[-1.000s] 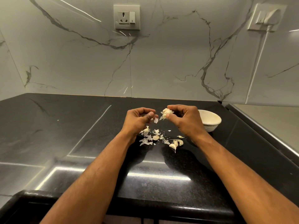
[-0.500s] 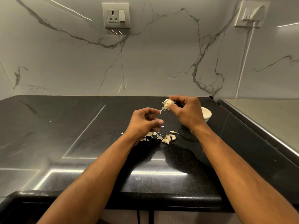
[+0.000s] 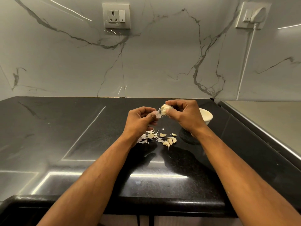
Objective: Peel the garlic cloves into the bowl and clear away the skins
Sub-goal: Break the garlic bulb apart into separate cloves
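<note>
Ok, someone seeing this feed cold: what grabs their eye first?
Probably the two hands raised mid-counter: the right hand grips a pale garlic bulb while the left hand pinches a skin at its side. Next, the litter of cloves and skins on the black counter just below the hands. The white bowl sits half hidden behind the right hand.

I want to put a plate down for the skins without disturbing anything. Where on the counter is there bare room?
The black counter is bare to the left of the left hand, back to the marble wall, and along the front edge under the forearms. It is crowded below the hands, where the cloves and skins lie, and at the right hand, where the bowl stands.
</note>
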The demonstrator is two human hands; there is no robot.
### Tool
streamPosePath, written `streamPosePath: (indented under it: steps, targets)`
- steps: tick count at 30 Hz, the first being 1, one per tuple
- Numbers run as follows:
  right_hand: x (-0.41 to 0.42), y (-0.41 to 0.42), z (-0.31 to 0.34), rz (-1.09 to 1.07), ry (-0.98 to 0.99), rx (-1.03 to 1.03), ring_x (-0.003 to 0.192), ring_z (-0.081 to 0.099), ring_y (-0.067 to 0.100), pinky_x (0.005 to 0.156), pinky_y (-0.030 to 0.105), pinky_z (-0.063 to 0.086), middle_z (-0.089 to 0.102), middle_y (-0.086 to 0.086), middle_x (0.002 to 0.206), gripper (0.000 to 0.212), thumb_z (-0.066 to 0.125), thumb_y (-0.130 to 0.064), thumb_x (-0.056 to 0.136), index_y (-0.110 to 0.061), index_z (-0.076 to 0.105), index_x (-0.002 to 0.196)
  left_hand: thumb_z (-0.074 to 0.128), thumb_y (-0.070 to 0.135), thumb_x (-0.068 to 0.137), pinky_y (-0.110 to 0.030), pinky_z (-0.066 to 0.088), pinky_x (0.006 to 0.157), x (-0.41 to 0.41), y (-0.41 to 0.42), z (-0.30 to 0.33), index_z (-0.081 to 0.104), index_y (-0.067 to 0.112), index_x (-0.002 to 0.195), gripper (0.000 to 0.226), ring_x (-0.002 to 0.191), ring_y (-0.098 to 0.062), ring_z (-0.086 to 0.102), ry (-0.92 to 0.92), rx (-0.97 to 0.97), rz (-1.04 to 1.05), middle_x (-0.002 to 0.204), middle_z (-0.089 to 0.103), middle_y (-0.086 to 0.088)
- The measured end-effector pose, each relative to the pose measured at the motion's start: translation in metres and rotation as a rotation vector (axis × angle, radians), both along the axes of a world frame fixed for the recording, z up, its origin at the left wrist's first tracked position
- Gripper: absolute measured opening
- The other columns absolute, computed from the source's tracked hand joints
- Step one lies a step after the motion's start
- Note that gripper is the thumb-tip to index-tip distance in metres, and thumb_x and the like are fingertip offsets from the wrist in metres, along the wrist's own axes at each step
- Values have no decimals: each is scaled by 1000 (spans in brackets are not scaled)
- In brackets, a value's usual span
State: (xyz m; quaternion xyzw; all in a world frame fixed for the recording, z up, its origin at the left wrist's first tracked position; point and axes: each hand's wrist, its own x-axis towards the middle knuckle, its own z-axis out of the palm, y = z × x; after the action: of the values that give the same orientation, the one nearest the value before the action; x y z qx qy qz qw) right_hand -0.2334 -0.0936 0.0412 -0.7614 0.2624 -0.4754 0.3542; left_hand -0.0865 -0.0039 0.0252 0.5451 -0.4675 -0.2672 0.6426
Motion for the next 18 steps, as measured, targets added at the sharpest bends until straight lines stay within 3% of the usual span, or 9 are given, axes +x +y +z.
streamPosePath:
  steps: [3, 7, 11, 14, 18]
  targets:
    - [2, 4, -2, 116, 21, 77, 90, 71, 21, 83, 38, 60, 74, 2, 97, 26, 73, -7, 85, -11, 72, 110, 64, 21, 91, -24, 56, 56, 5, 1, 2, 68, 16, 104, 15, 73, -19, 70, 16, 10, -33, 89, 73, -8]
    - [5, 6, -5, 203, 59, 124, 95, 70, 22, 80, 35, 60, 72, 5, 103, 30, 71, -4, 86, -12, 70, 115, 65, 17, 89, -28, 58, 58, 7, 1, 2, 69, 16, 102, 14, 77, -23, 70, -40, 4, -85, 96, 72, -15]
    - [9, 5, -7, 229, -50, 248, 98, 70, 23, 79, 36, 60, 70, 11, 107, 34, 72, -4, 84, -15, 67, 116, 67, 13, 88, -27, 58, 56, 9, 1, 2, 71, 13, 100, 13, 71, -20, 70, -29, -53, -47, 87, 73, -11]
    - [12, 7, -10, 218, -82, 282, 93, 72, 24, 77, 36, 60, 73, 12, 100, 22, 73, -11, 83, -14, 70, 105, 71, 12, 85, -26, 57, 54, 11, 0, 0, 71, 13, 98, 13, 65, -17, 70, -78, -98, -6, 83, 73, -13]
    - [17, 10, -13, 234, -108, 321, 85, 73, 21, 80, 39, 60, 75, 8, 91, 23, 76, -14, 77, -16, 71, 100, 73, 10, 83, -25, 55, 52, 12, -5, -5, 73, 8, 95, 12, 62, -16, 68, -168, -140, 69, 78, 73, -10]
